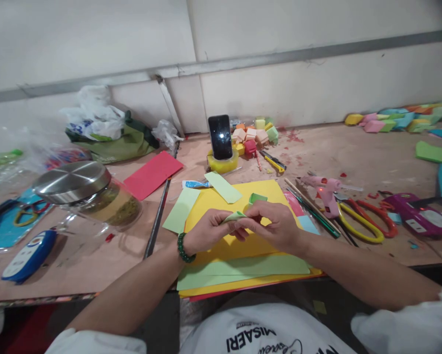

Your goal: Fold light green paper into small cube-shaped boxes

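Observation:
Above a stack of yellow paper (243, 246), my left hand (209, 228) pinches a small folded piece of light green paper (235, 216). The fingertips of my right hand (274, 223) are closed on the same piece from the other side. Just beyond the right hand lies a small folded green paper shape (257, 197). Two light green paper strips (224, 187) rest at the stack's far left, one partly off it. A long light green sheet (243, 270) covers the near part of the stack. My fingers hide part of the piece being held.
A phone (220, 137) stands on a tape roll (223, 162), beside several folded paper cubes (256, 135). To the right lie a pink glue gun (326, 189), scissors (361, 223) and a purple device (420, 211). At left are a lidded glass jar (110, 204) and a red sheet (154, 174).

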### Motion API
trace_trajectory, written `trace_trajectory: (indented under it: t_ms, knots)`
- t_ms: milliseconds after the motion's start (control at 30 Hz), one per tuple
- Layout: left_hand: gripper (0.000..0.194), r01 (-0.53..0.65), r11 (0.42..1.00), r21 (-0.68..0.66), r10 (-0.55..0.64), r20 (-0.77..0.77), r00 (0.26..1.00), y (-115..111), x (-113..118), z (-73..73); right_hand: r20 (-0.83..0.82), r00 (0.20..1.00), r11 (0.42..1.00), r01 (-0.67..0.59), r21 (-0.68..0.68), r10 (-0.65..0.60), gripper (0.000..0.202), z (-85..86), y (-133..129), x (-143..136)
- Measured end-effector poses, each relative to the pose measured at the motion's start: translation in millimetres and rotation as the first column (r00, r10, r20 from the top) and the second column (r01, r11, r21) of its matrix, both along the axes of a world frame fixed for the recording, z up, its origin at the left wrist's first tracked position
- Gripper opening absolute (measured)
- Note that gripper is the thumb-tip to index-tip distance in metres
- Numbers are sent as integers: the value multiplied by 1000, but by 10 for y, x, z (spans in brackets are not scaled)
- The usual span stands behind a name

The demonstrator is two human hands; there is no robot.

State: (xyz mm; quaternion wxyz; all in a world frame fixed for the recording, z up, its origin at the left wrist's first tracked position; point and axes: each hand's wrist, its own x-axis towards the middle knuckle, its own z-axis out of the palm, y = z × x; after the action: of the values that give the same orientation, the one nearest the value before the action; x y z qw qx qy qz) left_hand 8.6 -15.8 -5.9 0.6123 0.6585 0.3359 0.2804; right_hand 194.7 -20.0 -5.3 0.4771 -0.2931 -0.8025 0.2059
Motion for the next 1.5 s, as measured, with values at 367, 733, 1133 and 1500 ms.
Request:
trace_trajectory:
  t_ms: [367,733,1133,1500]
  knots:
    - [59,-43,995,93,53,-98,994,-87,74,-57,3,999,998,-50,-37,50,15,-32,-9,-2]
    - [55,-66,994,-85,63,-37,997,-93,86,-42,-10,999,975,-51,-217,50,25,3,28,15]
    - [56,-29,996,-83,26,-37,999,-35,-30,23,5,999,931,-31,-365,35,24,-7,105,20]
    - [58,7,1000,-24,-8,-76,997,-55,-45,72,-34,998,939,-57,-339,48,31,24,48,14]
